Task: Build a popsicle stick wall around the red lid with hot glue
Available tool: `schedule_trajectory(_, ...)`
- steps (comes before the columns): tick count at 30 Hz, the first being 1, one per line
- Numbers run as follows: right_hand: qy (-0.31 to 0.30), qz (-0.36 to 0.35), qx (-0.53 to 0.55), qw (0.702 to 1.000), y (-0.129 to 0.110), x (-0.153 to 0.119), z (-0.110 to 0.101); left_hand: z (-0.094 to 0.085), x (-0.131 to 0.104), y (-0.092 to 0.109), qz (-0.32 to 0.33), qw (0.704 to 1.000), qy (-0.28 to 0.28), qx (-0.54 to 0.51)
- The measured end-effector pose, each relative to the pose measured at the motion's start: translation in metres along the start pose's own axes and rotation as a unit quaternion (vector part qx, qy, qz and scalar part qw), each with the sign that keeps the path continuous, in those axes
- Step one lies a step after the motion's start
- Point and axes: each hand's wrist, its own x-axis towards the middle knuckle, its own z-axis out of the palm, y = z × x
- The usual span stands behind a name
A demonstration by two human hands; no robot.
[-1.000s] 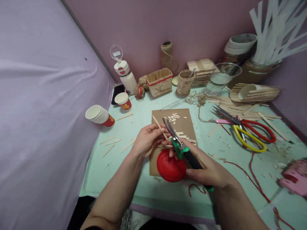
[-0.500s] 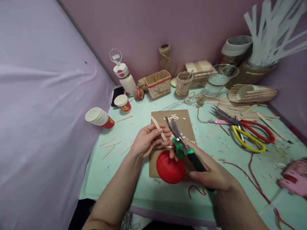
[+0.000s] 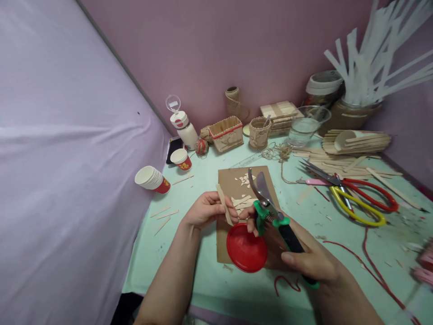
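Observation:
Between thumb and fingers, my left hand (image 3: 210, 208) pinches a flat wooden craft stick (image 3: 223, 204), tilted over the brown cardboard (image 3: 223, 250). My right hand (image 3: 306, 257) is wrapped round the handles of green and black pruning shears (image 3: 270, 212); their blades point up and away, parted, with nothing between them. Below the hands a round red lid (image 3: 246, 247) lies on the cardboard. Cut wooden strips (image 3: 244, 201) lie behind it, partly hidden by my fingers. Farther back is a small heap of wood chips (image 3: 246, 180).
At the right lie large scissors (image 3: 345, 186) with red and yellow handles, beside loose craft sticks (image 3: 338, 160) and red cord (image 3: 375, 275). A bowl of water (image 3: 306, 128), a small basket (image 3: 226, 134) and a twine-trimmed cup (image 3: 259, 133) stand behind. Stacked paper cups (image 3: 152, 179) lie left.
The shears' blades are farther apart and turned more upright. The stick in my left hand now stands steeper. The whole view has shifted, with the table appearing lower.

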Motion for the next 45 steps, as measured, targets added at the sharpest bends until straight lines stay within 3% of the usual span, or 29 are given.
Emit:
schedule_trajectory(8,0.007,-0.005,0.002,1.000,0.000,0.001,0.000,-0.002,-0.002,0.000,-0.002,0.997,-0.076,0.016)
schedule_trajectory(17,-0.001,-0.003,0.000,1.000,0.002,0.001,0.000,0.002,-0.002,0.003,-0.024,0.997,-0.067,0.037)
schedule_trajectory(21,0.005,-0.003,0.009,1.000,0.006,0.000,-0.001,0.005,-0.004,0.006,-0.018,0.997,-0.018,0.075)
schedule_trajectory(25,0.011,0.002,0.000,1.000,0.004,0.001,-0.002,-0.003,-0.024,0.019,0.015,0.983,0.102,0.149)
schedule_trajectory(30,0.012,0.005,-0.034,0.999,-0.001,0.002,-0.002,-0.026,-0.076,0.044,0.011,0.910,0.268,0.316)
schedule_trajectory(33,0.010,0.008,-0.047,0.999,-0.001,0.000,-0.001,-0.043,-0.099,0.052,-0.016,0.872,0.343,0.349)
schedule_trajectory(37,0.023,0.005,-0.045,0.999,0.001,0.000,-0.001,-0.064,-0.111,0.050,-0.055,0.847,0.398,0.348)
schedule_trajectory(39,0.032,-0.004,-0.057,0.998,0.001,0.000,-0.001,-0.072,-0.112,0.048,-0.061,0.821,0.423,0.378)
schedule_trajectory(45,0.047,-0.012,-0.066,0.997,-0.004,0.002,0.002,-0.084,-0.116,0.047,-0.083,0.657,0.468,0.585)
